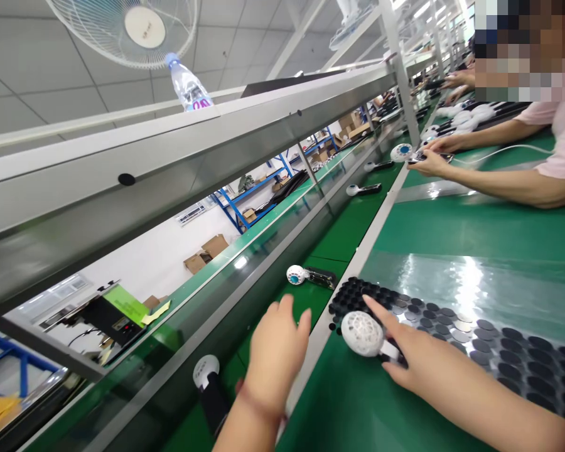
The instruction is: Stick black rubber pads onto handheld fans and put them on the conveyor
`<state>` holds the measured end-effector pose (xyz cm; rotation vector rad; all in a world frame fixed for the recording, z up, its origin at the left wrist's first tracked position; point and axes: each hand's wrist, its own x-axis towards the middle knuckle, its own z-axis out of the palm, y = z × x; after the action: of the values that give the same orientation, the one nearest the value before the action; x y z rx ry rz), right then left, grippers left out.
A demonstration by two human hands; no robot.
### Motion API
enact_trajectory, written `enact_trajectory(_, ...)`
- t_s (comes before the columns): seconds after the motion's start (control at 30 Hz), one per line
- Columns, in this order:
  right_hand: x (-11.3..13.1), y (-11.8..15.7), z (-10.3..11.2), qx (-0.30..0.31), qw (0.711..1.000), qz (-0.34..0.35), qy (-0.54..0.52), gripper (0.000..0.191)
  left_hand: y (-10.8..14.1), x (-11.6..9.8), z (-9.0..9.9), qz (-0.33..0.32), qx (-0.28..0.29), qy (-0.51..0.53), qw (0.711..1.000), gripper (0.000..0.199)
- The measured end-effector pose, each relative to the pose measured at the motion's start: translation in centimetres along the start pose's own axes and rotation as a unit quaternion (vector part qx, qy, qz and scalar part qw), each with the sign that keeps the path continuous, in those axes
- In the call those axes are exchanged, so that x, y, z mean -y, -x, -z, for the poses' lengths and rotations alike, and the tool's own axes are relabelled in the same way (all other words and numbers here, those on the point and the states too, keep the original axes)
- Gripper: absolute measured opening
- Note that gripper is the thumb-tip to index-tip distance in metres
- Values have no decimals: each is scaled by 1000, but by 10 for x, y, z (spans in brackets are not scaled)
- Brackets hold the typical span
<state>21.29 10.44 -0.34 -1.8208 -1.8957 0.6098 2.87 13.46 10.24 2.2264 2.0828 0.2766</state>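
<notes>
My right hand [428, 358] grips a small white handheld fan [363, 334] with a mesh head and dark handle, holding it just above a sheet of round black pads [456, 342]. My left hand [277, 358] hangs over the green conveyor belt [329, 232] with its fingers apart, holding nothing. On that belt, a similar fan [311, 277] lies ahead of my left hand, and another [208, 383] lies to its left. The handle of the nearer fan is partly hidden by my left hand.
A co-worker's hands [433, 154] work on a fan at the upper right, with more fans beside them. A steel shelf rail [122, 169] runs along the left, carrying a water bottle [187, 85]. Blue racks [254, 191] and cardboard boxes [207, 252] stand beyond.
</notes>
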Motion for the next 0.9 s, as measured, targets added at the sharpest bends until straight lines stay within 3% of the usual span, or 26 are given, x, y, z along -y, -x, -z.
enact_trajectory(0.1,-14,-9,13,-57,996,-42,-45,85,-93,-34,-44,-5,23,7,1000,39)
enact_trajectory(0.2,-24,-14,21,-72,994,-73,-32,85,-150,-61,-89,6,40,28,999,39)
enact_trajectory(0.3,-26,-15,24,-50,994,-92,24,83,-172,-74,-115,17,64,56,996,38)
enact_trajectory(0.43,-22,-13,24,-72,989,-103,73,77,-171,-69,-110,34,56,116,991,33)
enact_trajectory(0.5,-19,-12,23,-125,988,-83,32,72,-154,-61,-93,38,44,163,985,31)
enact_trajectory(0.57,-14,-10,23,-173,980,-48,-90,68,-119,-54,-74,28,26,207,978,31)
enact_trajectory(0.67,-1,-4,25,-164,915,13,-367,73,-39,-50,-57,-19,-33,230,973,43)
enact_trajectory(0.73,12,0,28,-128,845,38,-517,85,19,-51,-62,-44,-68,209,975,55)
enact_trajectory(0.77,18,2,30,-116,816,39,-565,91,45,-52,-68,-58,-98,177,978,49)
enact_trajectory(0.8,25,4,31,-113,800,31,-588,96,69,-54,-76,-29,-123,160,979,43)
enact_trajectory(0.9,44,11,34,-142,791,-26,-595,100,119,-56,-97,47,-160,177,970,31)
